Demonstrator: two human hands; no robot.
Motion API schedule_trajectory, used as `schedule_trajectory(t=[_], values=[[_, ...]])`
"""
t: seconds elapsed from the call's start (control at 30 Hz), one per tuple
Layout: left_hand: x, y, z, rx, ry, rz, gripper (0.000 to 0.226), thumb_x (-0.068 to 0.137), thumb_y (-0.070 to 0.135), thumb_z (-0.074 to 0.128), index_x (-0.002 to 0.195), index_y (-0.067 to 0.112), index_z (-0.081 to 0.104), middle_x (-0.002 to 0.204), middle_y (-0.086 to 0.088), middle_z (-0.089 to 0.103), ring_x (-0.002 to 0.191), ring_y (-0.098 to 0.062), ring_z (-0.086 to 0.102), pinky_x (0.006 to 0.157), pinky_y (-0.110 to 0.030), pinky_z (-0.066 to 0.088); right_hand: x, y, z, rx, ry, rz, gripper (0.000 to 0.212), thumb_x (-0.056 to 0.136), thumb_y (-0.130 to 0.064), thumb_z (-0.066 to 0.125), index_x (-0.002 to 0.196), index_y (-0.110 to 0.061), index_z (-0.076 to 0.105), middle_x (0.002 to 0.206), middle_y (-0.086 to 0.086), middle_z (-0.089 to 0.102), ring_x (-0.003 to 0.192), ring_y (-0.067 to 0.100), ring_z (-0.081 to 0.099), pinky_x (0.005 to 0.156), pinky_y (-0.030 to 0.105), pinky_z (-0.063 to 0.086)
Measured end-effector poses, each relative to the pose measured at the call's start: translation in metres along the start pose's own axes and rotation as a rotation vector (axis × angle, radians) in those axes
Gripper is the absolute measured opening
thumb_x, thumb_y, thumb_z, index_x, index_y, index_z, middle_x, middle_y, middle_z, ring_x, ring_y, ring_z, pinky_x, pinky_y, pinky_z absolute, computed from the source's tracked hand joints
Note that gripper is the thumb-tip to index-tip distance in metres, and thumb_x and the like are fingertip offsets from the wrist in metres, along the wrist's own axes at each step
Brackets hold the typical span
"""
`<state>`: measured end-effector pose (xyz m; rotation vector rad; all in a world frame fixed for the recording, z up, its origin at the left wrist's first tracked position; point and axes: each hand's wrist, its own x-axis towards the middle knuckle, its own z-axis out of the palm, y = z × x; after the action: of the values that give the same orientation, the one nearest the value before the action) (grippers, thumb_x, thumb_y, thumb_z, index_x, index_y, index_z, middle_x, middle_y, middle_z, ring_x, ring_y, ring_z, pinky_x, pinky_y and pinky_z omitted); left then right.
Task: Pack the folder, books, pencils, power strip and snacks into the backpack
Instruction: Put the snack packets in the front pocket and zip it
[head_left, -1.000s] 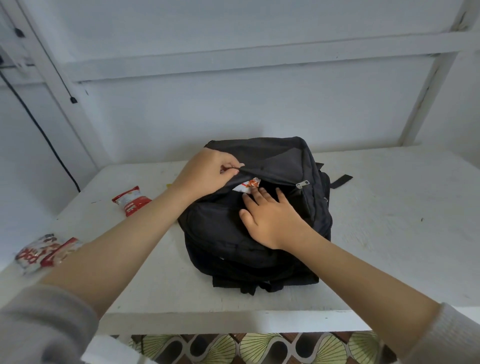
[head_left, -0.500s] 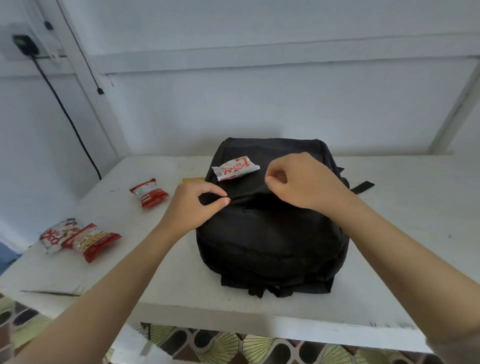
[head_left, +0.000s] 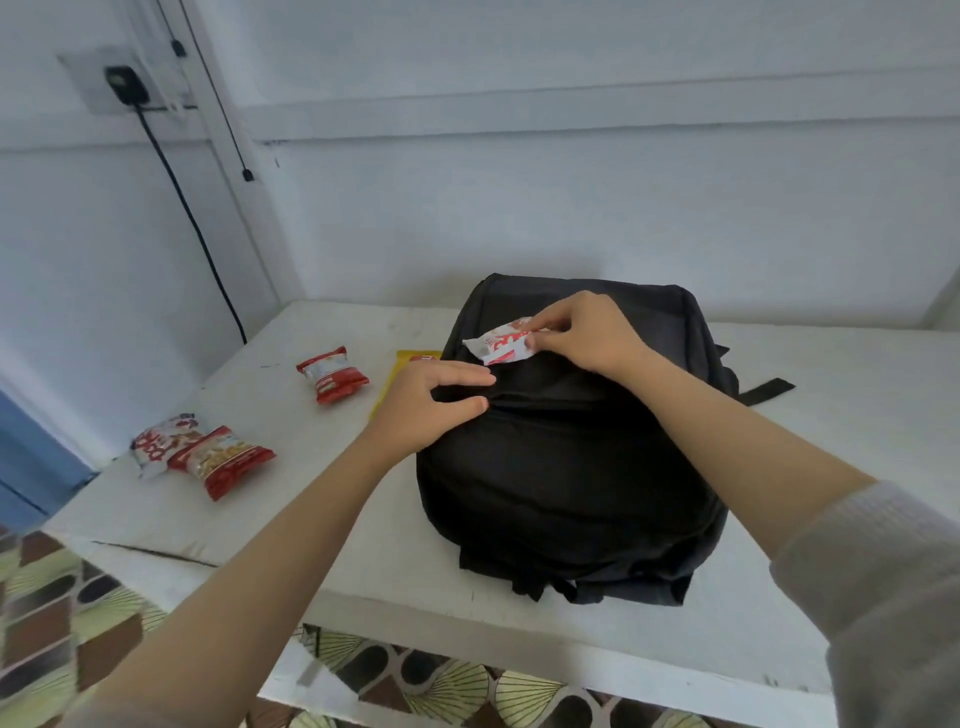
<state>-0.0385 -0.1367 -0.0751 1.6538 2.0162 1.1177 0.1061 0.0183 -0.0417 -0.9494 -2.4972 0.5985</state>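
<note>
Right hand (head_left: 587, 338) pinches the white snack packet (head_left: 500, 343) atop the backpack (head_left: 571, 467); left hand (head_left: 431, 405) pinches backpack fabric just below.

A black backpack (head_left: 571, 467) lies flat on the white tabletop (head_left: 857, 415). A white-and-red snack packet (head_left: 501, 347) sits on its upper part, pinched by the right hand (head_left: 587, 338). To its left lie a yellow packet (head_left: 400, 374), a red packet (head_left: 332, 375), and farther off two overlapping packets (head_left: 208, 457).
</note>
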Motion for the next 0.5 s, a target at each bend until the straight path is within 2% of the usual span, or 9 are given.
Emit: schedule_trajectory(t=[0.1,0.2,0.27,0.33,0.4,0.5], values=[[0.01,0.006,0.0,0.0,-0.064,0.007,0.026,0.077,0.027,0.073,0.102,0.03,0.07,0.101,0.022,0.062,0.088,0.023,0.05,0.073,0.006,0.034,-0.01,0.003,-0.009,0.205,0.172,0.08,0.02,0.083,-0.024,0.07,0.101,-0.016,0.074,0.108,0.001,0.07,0.094,0.008,0.061,0.08,0.02,0.047],[0.023,0.015,0.004,0.004,-0.088,-0.01,0.013,0.079,0.021,0.071,0.091,0.026,0.073,0.091,0.015,0.067,0.086,0.009,0.058,0.074,-0.004,0.04,-0.026,0.001,-0.021,0.471,0.264,0.157,0.017,0.08,-0.021,0.073,0.096,-0.015,0.075,0.102,0.001,0.072,0.095,0.01,0.066,0.081,0.026,0.055],[0.031,0.023,0.006,0.003,-0.009,0.003,0.009,0.08,0.016,0.07,0.085,0.024,0.073,0.082,0.013,0.066,0.078,0.008,0.059,0.07,-0.004,0.042,-0.041,-0.003,-0.028,0.63,0.291,0.161,0.011,0.078,-0.019,0.075,0.089,-0.017,0.076,0.096,0.002,0.073,0.092,0.013,0.068,0.082,0.035,0.057],[0.038,0.029,0.005,-0.022,0.121,0.028,0.008,0.082,0.013,0.068,0.084,0.021,0.072,0.079,0.014,0.064,0.07,0.016,0.055,0.065,0.002,0.039,-0.058,-0.01,-0.033,0.748,0.328,0.113,0.006,0.078,-0.017,0.076,0.083,-0.021,0.077,0.091,0.002,0.074,0.089,0.017,0.07,0.083,0.039,0.056],[0.046,0.036,0.001,-0.036,0.23,0.053,0.007,0.084,0.012,0.066,0.088,0.014,0.071,0.08,0.013,0.062,0.067,0.015,0.054,0.064,0.003,0.038,-0.078,-0.02,-0.036,0.765,0.367,0.062,0.008,0.08,-0.015,0.074,0.087,-0.016,0.076,0.09,0.001,0.075,0.086,0.015,0.07,0.081,0.033,0.056],[0.056,0.044,-0.006,-0.047,0.321,0.138,0.008,0.084,0.008,0.065,0.084,0.015,0.07,0.079,0.009,0.062,0.07,0.008,0.056,0.069,-0.007,0.044,-0.106,-0.034,-0.03,0.749,0.367,-0.03,0.014,0.082,-0.012,0.071,0.095,-0.007,0.075,0.091,0.001,0.074,0.084,0.012,0.07,0.076,0.024,0.055]])
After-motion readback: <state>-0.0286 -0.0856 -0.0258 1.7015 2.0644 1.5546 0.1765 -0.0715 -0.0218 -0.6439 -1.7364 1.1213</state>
